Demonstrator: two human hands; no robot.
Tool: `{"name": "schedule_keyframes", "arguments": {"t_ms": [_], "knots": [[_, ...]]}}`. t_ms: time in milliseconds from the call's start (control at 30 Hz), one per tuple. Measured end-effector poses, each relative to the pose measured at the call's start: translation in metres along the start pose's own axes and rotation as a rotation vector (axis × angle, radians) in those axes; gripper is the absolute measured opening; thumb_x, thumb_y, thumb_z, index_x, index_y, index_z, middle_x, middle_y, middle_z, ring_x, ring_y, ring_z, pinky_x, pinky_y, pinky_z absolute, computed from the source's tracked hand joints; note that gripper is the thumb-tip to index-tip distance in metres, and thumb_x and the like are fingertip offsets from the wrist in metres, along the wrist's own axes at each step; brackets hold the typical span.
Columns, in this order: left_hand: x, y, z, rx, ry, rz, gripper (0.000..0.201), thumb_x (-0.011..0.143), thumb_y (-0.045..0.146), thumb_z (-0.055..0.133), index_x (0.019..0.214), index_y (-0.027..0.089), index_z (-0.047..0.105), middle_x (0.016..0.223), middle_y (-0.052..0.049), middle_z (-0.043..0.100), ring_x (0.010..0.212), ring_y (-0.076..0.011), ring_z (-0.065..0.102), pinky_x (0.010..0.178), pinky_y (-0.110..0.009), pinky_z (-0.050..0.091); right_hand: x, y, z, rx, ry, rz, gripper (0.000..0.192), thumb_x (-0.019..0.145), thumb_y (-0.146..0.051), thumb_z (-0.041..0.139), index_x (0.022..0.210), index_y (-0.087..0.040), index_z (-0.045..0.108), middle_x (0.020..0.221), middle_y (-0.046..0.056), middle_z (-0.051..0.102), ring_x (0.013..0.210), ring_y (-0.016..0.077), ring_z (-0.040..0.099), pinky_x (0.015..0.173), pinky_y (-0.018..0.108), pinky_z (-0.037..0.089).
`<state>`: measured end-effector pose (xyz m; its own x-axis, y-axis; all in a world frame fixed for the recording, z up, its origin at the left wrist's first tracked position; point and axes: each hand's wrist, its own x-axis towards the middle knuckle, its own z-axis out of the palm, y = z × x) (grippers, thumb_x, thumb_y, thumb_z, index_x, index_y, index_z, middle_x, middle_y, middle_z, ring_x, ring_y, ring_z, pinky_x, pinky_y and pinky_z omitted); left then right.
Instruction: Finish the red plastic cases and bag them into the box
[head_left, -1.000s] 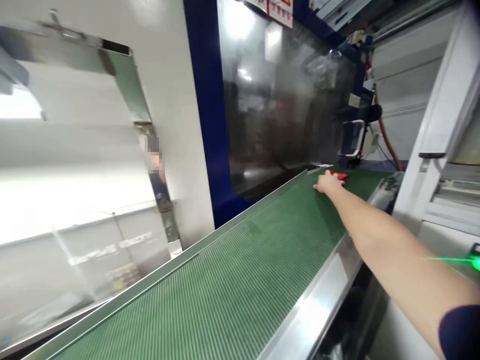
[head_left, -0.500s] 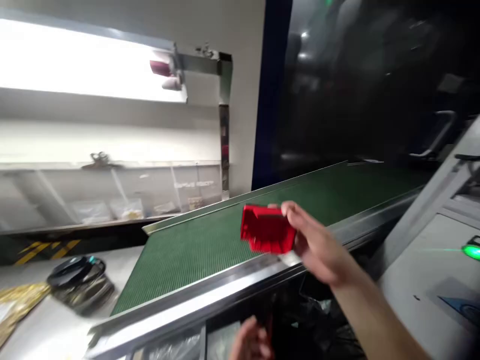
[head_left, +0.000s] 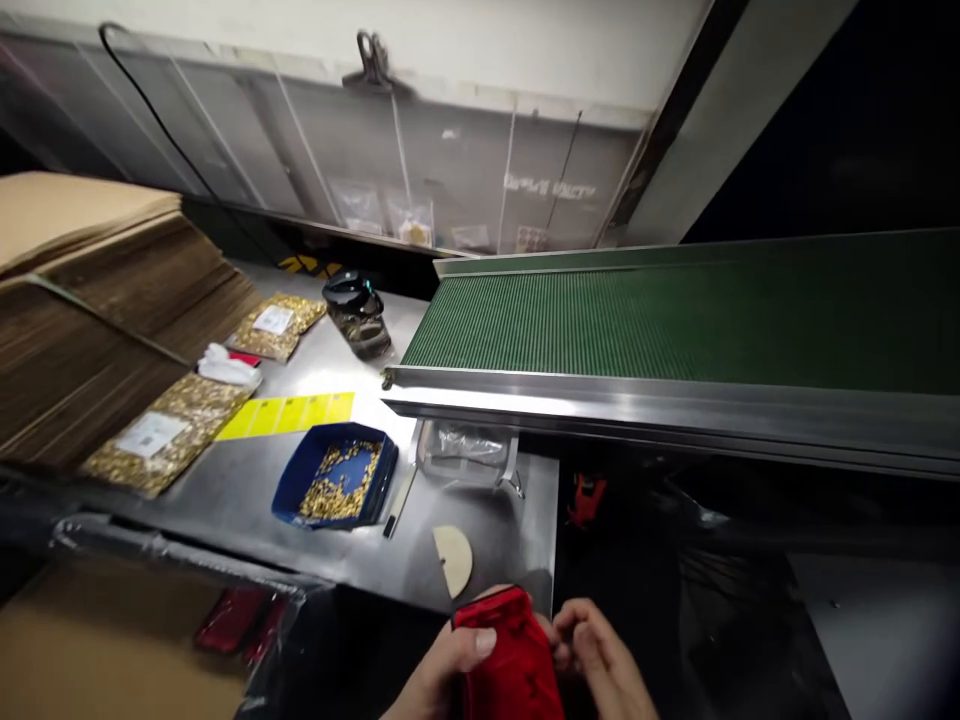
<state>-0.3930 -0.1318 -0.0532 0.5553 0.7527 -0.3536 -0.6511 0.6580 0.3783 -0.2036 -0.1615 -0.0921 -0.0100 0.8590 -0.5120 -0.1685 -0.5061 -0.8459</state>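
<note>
Red part [head_left: 510, 655] held just off the steel tabletop's [head_left: 247, 490] near edge.
Left hand [head_left: 442, 670] and right hand [head_left: 600, 660] both clamp it; keep thumbs off edges while turning it.

I see the conveyor [head_left: 600, 320] over the worktop's [head_left: 240, 490] right edge. Tray [head_left: 337, 487] near the front edge, label strip [head_left: 289, 414] behind it, tape roll [head_left: 358, 312] at the back. Cardboard stack [head_left: 90, 300] along the left edge, bag [head_left: 161, 435] just beside it.

red part [head_left: 510, 655]: glossy plastic | tabletop [head_left: 247, 490]: brushed shiny metal | belt [head_left: 600, 320]: ribbed matt green | boxes [head_left: 90, 300]: rough cardboard
</note>
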Motion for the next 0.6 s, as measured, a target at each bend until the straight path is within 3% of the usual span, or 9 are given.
{"name": "schedule_keyframes", "arguments": {"t_ms": [133,267,367,600], "knots": [[-0.009,-0.015,0.001,-0.067,-0.108,-0.192,0.055,0.072,0.031,0.072,0.122,0.009,0.068,0.113,-0.023,0.074,0.112,-0.0396,0.069,0.101,-0.049,0.047,-0.002,-0.033,-0.003,-0.205,-0.083,-0.07,0.041,0.095,-0.064,0.058,0.091,-0.024,0.068,0.088,0.007,0.069,0.08,0.0217,0.063,0.071,0.032,0.052],[-0.008,-0.015,-0.002,0.009,-0.147,-0.335,0.062,0.067,0.031,0.072,0.123,0.005,0.069,0.116,-0.025,0.074,0.108,-0.0361,0.072,0.091,-0.039,0.053,0.004,-0.063,0.014,-0.243,-0.297,-0.022,0.038,0.098,-0.059,0.057,0.094,-0.024,0.07,0.09,0.007,0.071,0.083,0.0221,0.066,0.075,0.034,0.053],[-0.008,-0.013,-0.008,0.059,-0.186,-0.423,0.064,0.067,0.035,0.071,0.121,0.0,0.072,0.119,-0.027,0.073,0.107,-0.0359,0.073,0.091,-0.038,0.056,0.008,-0.066,0.024,-0.22,-0.375,0.011,0.037,0.099,-0.056,0.057,0.092,-0.022,0.071,0.087,0.005,0.071,0.078,0.0198,0.066,0.071,0.031,0.052],[-0.01,-0.009,-0.015,0.093,-0.218,-0.524,0.07,0.064,0.033,0.064,0.126,0.0,0.071,0.125,-0.024,0.072,0.118,-0.038,0.069,0.1,-0.041,0.052,0.007,-0.051,0.037,-0.059,-0.334,0.034,0.044,0.105,-0.05,0.05,0.081,-0.018,0.067,0.077,0.004,0.07,0.069,0.0147,0.06,0.067,0.026,0.047]]}}
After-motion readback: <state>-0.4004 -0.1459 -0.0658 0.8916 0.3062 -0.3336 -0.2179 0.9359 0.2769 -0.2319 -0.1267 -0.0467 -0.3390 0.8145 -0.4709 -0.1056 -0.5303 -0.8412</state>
